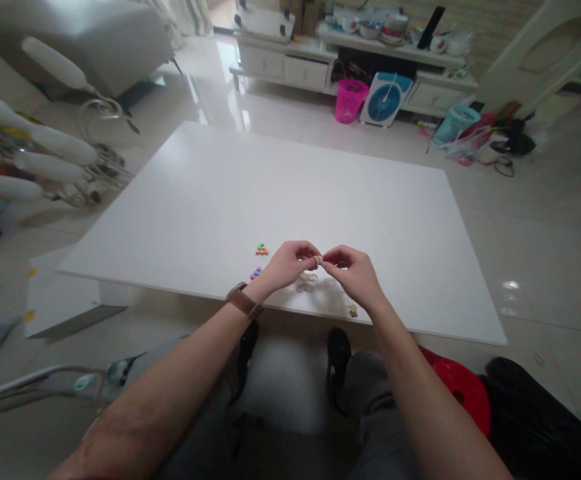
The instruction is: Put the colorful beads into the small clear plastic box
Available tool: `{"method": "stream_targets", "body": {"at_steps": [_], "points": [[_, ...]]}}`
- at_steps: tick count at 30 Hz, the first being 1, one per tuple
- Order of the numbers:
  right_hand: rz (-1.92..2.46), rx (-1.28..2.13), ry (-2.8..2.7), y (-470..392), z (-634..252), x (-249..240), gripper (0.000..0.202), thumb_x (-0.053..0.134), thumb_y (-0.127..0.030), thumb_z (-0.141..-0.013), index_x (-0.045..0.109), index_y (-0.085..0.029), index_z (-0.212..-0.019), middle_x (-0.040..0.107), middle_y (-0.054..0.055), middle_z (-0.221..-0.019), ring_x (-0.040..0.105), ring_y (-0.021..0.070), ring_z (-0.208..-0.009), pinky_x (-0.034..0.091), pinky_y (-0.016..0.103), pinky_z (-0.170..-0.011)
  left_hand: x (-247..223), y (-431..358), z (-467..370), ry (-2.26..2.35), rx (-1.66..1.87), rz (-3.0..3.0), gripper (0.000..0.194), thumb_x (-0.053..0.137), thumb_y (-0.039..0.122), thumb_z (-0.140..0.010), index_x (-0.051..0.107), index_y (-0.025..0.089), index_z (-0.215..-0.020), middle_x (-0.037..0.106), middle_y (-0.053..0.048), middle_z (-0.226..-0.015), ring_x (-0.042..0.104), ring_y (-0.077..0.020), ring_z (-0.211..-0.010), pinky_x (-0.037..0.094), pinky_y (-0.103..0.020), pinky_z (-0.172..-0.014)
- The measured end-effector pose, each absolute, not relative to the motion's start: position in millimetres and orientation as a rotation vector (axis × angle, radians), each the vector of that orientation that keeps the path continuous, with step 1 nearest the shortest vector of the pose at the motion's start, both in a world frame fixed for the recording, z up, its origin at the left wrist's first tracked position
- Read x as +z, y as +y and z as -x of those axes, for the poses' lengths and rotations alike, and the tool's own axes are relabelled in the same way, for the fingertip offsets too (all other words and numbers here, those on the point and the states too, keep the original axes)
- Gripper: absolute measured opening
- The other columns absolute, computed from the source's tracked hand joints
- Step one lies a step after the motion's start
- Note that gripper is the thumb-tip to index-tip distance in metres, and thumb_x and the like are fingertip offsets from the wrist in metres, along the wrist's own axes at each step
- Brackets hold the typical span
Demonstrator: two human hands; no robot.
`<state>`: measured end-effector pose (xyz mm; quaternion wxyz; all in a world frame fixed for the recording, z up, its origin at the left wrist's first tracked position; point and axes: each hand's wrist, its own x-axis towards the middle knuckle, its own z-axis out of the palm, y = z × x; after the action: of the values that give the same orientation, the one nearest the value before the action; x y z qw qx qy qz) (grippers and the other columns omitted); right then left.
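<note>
Over the near part of the white table (290, 193), my left hand (288, 263) and my right hand (354, 272) meet with fingertips pinched together. Between them is a small pale, ring-like piece (319, 259), too small to make out fully. Both hands seem to grip it. Just below the fingers lies a cluster of pale rings (306, 285), partly hidden by my left hand. Left of that hand are small green and orange pieces (262, 250) and purple-blue pieces (256, 273). A small yellow and blue piece (353, 311) lies near the table's edge, below my right hand.
A red stool (463, 387) and a black bag (535, 413) stand at the near right. White-padded metal equipment (55, 140) is on the left. Beyond the table are a pink basket (350, 100), a blue fan (386, 99) and a white cabinet (305, 70).
</note>
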<state>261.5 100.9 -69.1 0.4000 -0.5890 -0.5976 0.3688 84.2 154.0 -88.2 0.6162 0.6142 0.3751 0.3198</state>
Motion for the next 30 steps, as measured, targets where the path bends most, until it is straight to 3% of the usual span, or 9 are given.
{"method": "stream_targets", "body": {"at_steps": [10, 23, 30], "points": [[1.520, 0.872, -1.550, 101.1, -253.5, -68.9, 0.013, 0.070, -0.033, -0.083, 0.070, -0.021, -0.086, 0.074, 0.003, -0.083, 0.066, 0.0164, -0.072, 0.052, 0.029, -0.067, -89.7, 156.7, -82.6, 0.930, 0.787, -1.417, 0.011, 0.071, 0.023, -0.081, 0.071, 0.012, -0.084, 0.072, -0.005, -0.073, 0.068, -0.0143, -0.071, 0.054, -0.026, -0.067], [1.483, 0.836, -1.565, 101.5, -252.3, -68.5, 0.015, 0.071, -0.035, -0.084, 0.070, -0.020, -0.086, 0.072, 0.002, -0.078, 0.066, 0.0165, -0.071, 0.052, 0.029, -0.066, -84.6, 154.8, -82.9, 0.947, 0.761, -1.485, 0.009, 0.068, 0.011, -0.081, 0.075, 0.012, -0.085, 0.075, -0.004, -0.073, 0.070, -0.0137, -0.071, 0.056, -0.024, -0.069], [1.487, 0.820, -1.548, 101.6, -253.5, -70.8, 0.018, 0.072, -0.038, -0.084, 0.069, -0.020, -0.086, 0.071, 0.002, -0.077, 0.066, 0.0166, -0.071, 0.052, 0.029, -0.066, -85.6, 154.9, -82.9, 0.923, 0.745, -1.481, 0.009, 0.071, 0.016, -0.081, 0.075, 0.012, -0.087, 0.076, -0.007, -0.076, 0.072, -0.0164, -0.072, 0.055, -0.025, -0.068]]}}
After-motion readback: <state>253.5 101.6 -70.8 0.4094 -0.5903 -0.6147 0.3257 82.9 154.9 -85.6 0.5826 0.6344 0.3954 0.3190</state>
